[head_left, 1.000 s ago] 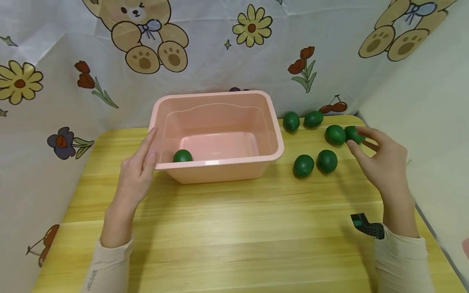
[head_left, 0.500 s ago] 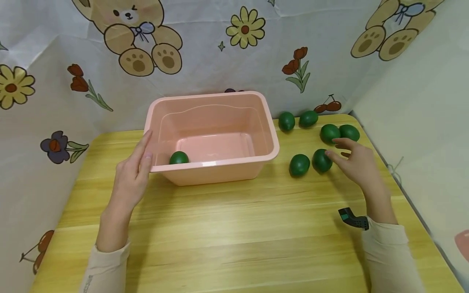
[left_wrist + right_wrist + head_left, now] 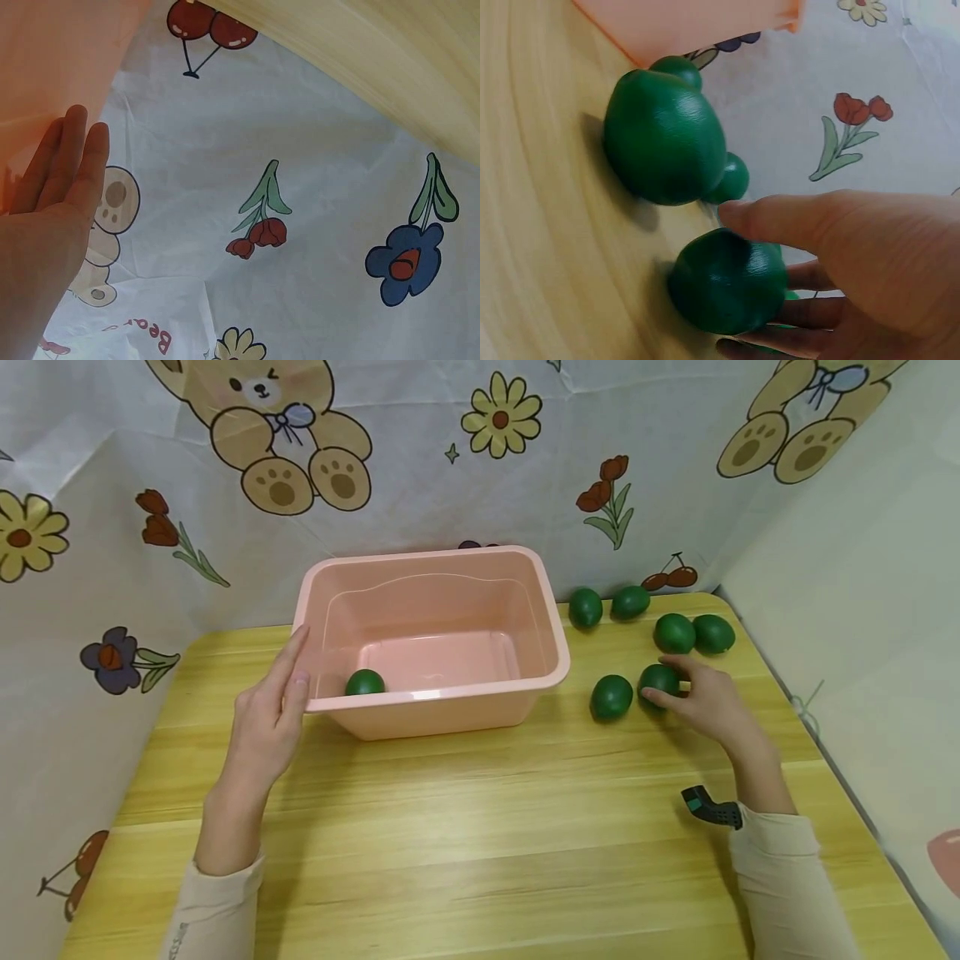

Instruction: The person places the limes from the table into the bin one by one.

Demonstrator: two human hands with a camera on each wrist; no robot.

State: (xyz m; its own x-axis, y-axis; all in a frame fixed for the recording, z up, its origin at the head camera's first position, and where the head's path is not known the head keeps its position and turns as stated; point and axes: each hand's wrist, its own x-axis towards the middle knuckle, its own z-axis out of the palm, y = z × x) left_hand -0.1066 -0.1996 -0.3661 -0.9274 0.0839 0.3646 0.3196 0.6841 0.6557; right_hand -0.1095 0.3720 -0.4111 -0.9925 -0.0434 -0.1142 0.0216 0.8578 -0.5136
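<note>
Head view: my right hand (image 3: 705, 695) clasps one green ball (image 3: 657, 678) between thumb and fingers, right of the pink bin (image 3: 435, 717); my left hand (image 3: 264, 718), fingers straight, touches the bin's left side.

Both arms reach forward from the lower edge of the head view, the left forearm (image 3: 213, 910) and the right forearm (image 3: 783, 885) sleeved, with the wrists bare. The left hand (image 3: 262, 722) is raised, its index finger nearly straight and its thumb (image 3: 296, 697) beside it. From the left wrist, three extended fingers (image 3: 66, 161) show; how the thumb sits there cannot be told. The right hand (image 3: 705, 700) angles inward, thumb (image 3: 780, 221) and fingers (image 3: 802, 311) opposed and curved in a grip.
</note>
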